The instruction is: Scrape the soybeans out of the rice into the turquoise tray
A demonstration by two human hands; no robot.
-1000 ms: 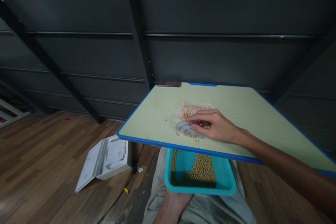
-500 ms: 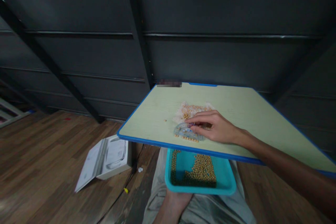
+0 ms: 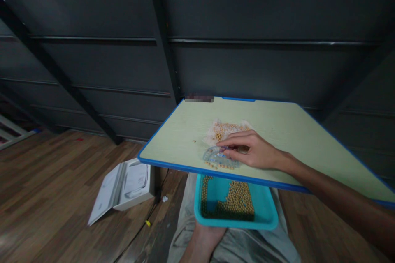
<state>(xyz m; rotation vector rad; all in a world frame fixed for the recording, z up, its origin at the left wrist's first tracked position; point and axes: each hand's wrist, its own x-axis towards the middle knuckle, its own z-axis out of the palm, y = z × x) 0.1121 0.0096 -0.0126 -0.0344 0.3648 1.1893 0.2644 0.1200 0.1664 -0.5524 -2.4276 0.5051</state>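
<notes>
My right hand (image 3: 253, 150) pinches a clear half-round protractor (image 3: 214, 156) that is on or just above the pale folding table (image 3: 175, 131). Several soybeans (image 3: 226, 167) lie scattered in front of its curved edge, near the table's blue rim. Behind the protractor, more soybeans are heaped on a crinkled clear plastic sheet (image 3: 210, 134). Below the table edge, a turquoise tray (image 3: 265, 213) holds a layer of soybeans over part of its bottom. My left hand (image 3: 210, 234) reaches under the tray and supports it; its fingers are hidden.
One loose soybean (image 3: 194, 141) lies left of the heap. An open white box (image 3: 135, 181) stands on the wooden floor at left, beside a black cable (image 3: 138, 230). A dark panelled wall (image 3: 247, 70) rises behind the table. My lap is under the tray.
My right hand has shifted the protractor slightly left. The soybeans in front of it have moved closer to the table's front edge and spread out. The tray stays in place.
</notes>
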